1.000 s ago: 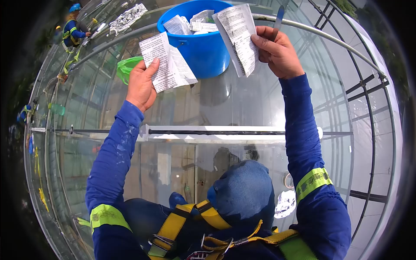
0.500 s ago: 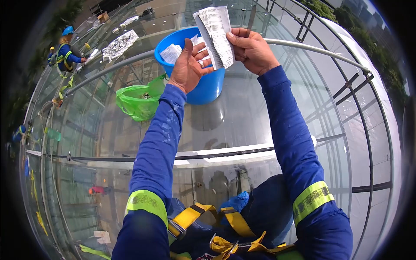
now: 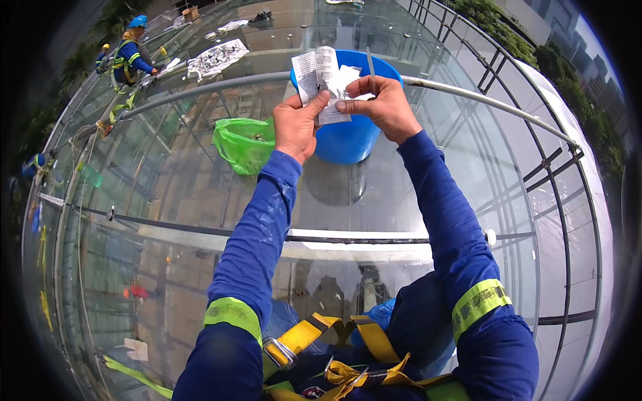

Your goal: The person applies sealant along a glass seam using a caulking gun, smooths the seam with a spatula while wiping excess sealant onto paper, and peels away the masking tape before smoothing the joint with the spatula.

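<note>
Printed paper [image 3: 315, 72], folded and creased, is held up in front of the blue bucket [image 3: 348, 142]. My left hand [image 3: 297, 127] pinches its lower left part between thumb and fingers. From the right, my right hand [image 3: 384, 107] grips the paper's edge with thumb and fingertips, close to my left thumb. A thin blade-like tool [image 3: 370, 61] sticks up from behind my right fingers. Left of the bucket, an open green plastic bag [image 3: 246, 148] rests on the glass. The paper and my hands hide most of the bucket's opening.
A co-worker in a blue helmet [image 3: 132, 57] crouches at the upper left beside a crumpled white sheet [image 3: 217, 59]. A curved metal rail [image 3: 481, 93] passes behind the bucket. A white-edged beam [image 3: 348, 248] crosses the glass below my hands. Yellow harness straps [image 3: 301, 334] lie over my lap.
My left hand, open beside the paper half a second ago, has closed on it. Both hands have drawn together, and the paper is now more folded. The view has shifted.
</note>
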Tool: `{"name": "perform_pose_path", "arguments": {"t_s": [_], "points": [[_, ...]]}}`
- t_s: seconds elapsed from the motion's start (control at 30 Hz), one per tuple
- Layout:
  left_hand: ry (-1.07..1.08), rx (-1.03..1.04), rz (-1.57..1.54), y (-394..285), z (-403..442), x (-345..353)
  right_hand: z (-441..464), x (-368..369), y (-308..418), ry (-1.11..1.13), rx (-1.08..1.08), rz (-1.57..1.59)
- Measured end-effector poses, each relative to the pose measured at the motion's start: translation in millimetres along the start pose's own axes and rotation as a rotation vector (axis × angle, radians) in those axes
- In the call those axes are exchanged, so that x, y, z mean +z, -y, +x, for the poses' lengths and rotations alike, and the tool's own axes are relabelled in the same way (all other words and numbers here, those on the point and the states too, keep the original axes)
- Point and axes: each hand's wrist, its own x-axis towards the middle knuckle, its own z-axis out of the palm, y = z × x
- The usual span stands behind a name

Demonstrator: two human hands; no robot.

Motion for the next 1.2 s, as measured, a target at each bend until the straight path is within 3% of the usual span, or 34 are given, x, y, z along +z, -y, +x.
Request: {"name": "perform_pose_path", "arguments": {"t_s": [0.1,0.27,0.53,0.63,0.83,0.87,0.93,1.03,1.13,1.2], "points": [[0.012,0.089,0.021,-1.0,2.8,-0.8,2.0,7.2,-9.2,0.028,0.022,0.034],[0.141,0.012,-0.090,-6.5,12.2,-10.8,0.0,-5.4,3.0,-0.042,0.173,0.141],[0.166,0.119,0.102,-6.7,16.7,-11.5,-1.4,-15.4,-6.6,-0.093,0.134,0.249],[0.216,0.014,-0.007,-17.9,10.9,-0.4,-2.0,-17.1,-2.0,-0.156,0.132,0.260],[0.074,0.167,0.362,4.2,22.5,-11.6,-3.2,-20.9,-6.1,-0.113,0.137,0.346],[0.113,0.166,0.306,5.8,22.0,-10.0,-2.7,-21.5,-7.2,-0.099,0.127,0.367],[0.190,0.163,0.194,0.3,14.4,2.1,-2.0,-22.2,-8.5,-0.128,0.116,0.326],[0.245,-0.069,-0.120,-23.8,-5.5,30.2,-3.8,-19.6,-4.8,-0.183,0.045,0.207],[0.202,0.152,0.278,-5.3,-5.8,30.8,-2.6,-15.8,-13.4,-0.208,-0.019,0.042],[0.184,0.109,0.341,6.9,3.2,16.2,-13.8,-21.0,-16.3,-0.227,0.039,-0.182]]}}
